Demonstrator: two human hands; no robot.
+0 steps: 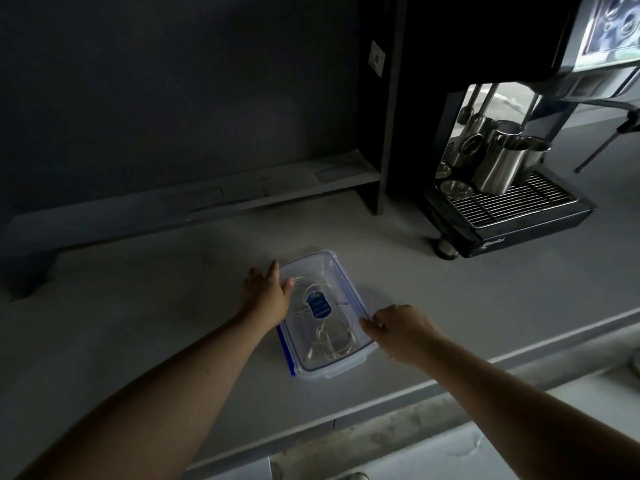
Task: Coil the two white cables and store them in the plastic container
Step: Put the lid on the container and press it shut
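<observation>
A clear plastic container [349,289] with blue clips lies on the grey counter, its transparent lid with a blue label [319,304] on top. Through the lid I see white cables [332,341] coiled inside. My left hand [266,292] rests flat on the container's left rim, fingers spread. On the right rim near the front corner my right hand [401,332] presses with curled fingers; whether it grips a clip I cannot tell.
A black coffee machine [502,133] stands at the back right, with steel jugs [498,164] on its drip tray [512,206]. A dark wall with a low ledge [207,199] runs behind. The counter's front edge [381,407] lies close below the container.
</observation>
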